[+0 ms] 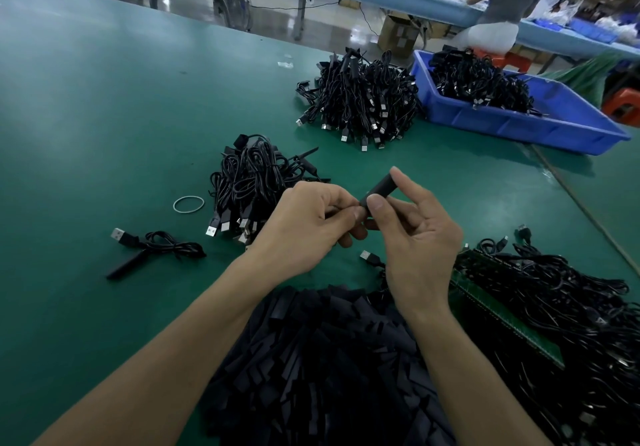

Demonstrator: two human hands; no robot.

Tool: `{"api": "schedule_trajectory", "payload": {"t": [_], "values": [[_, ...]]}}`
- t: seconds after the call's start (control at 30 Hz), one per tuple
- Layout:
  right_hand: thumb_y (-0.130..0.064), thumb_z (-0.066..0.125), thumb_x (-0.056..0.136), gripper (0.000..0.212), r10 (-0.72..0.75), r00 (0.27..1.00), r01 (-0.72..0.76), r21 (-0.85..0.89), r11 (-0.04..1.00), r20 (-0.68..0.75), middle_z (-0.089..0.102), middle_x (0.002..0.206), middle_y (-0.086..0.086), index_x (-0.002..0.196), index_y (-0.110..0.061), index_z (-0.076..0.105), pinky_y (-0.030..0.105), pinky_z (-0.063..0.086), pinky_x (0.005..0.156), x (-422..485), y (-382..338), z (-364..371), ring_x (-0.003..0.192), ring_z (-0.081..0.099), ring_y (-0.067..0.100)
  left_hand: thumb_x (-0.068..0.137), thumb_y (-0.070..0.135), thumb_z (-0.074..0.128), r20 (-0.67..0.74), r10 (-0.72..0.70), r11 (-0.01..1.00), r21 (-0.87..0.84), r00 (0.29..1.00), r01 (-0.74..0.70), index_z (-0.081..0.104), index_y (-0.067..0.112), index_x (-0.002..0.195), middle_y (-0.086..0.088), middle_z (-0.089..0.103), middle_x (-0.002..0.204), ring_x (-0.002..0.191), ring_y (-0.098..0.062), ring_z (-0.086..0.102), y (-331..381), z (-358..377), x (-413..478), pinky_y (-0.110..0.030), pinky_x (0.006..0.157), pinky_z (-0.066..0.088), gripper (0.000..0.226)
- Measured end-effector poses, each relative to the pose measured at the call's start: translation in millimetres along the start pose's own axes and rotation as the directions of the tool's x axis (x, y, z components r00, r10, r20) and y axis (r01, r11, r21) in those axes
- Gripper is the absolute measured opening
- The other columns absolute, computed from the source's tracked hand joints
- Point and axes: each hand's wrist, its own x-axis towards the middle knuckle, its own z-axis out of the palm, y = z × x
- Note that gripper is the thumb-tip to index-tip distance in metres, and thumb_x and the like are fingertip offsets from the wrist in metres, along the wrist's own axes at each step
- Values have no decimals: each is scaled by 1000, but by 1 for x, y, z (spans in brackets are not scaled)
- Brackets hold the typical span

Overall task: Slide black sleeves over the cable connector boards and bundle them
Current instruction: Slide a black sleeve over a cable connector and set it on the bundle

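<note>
Right hand [415, 237]: thumb and forefinger closed in a pinch on the black sleeve [379, 187], other fingers loosely curled below it.
Left hand [304, 224]: fingers curled, thumb and forefinger pinching a dark part [341, 209] at the sleeve's lower mouth; whether board or cable could not be told.
Sleeve position: held clear of the green table [104, 99], between both hands, above the sleeve pile [329, 359].
Sleeve axis: long axis ran from lower left to upper right, free end pointing away from the person.
Left of hands: bundled cables [252, 175], a rubber band [188, 204] just beside them, and one sleeved cable [156, 244].
Right of hands: loose cables [554, 307] with green boards.
Far side: a cable heap [360, 99] beside a blue bin [519, 123].
</note>
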Motion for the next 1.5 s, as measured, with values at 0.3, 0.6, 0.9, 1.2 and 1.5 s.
{"api": "schedule_trajectory", "payload": {"t": [0.3, 0.6, 0.9, 1.2, 1.5], "values": [[-8, 71, 90, 28, 79, 997, -79, 88, 993, 3, 76, 80, -3, 106, -30, 64, 23, 54, 66, 12, -12, -4, 72, 71, 11, 93, 25, 72, 10, 13, 1000, 22, 1000, -14, 72, 26, 94, 10, 75, 81, 73, -3, 70, -1, -6, 2, -24, 70, 59, 1], [-5, 64, 95, 29, 146, 987, -154, 173, 973, 62, 77, 82, 5, 115, -26, 57, 27, 58, 70, 32, -36, -18, 76, 74, 19, 97, 45, 58, -60, 85, 950, 308, 995, -62, 71, 27, 82, 12, 58, 56, 43, -2, 45, 1, -19, 5, -13, 46, 36, 26], [-23, 75, 87, 34, 332, 854, 181, -828, 531, 400, 69, 116, -8, 120, -30, 67, 36, 50, 100, 38, -37, -68, 108, 62, 6, 100, 42, 58, -487, 94, 932, 349, 868, 95, 75, 10, 84, 3, 62, 58, 47, -2, 49, 2, -44, 32, -9, 50, 39, 40], [-36, 80, 82, 26, 647, 698, 117, -940, 320, 307, 70, 110, -3, 106, -31, 72, 37, 50, 95, 57, -38, -119, 105, 64, 20, 95, 49, 64, -569, 18, 775, 527, 822, 348, 59, 21, 123, -5, 49, 123, 92, -28, 60, -8, -41, 54, -41, 73, 40, 40], [-23, 79, 85, 6, 316, 909, 55, -830, 554, 271, 69, 71, -9, 81, -20, 76, 17, 41, 61, 73, -34, -134, 68, 61, 1, 98, 45, 60, -478, 263, 714, 681, 838, 164, 66, 23, 105, 5, 44, 100, 83, -17, 54, 9, -19, 43, -33, 62, 38, 24]]}}
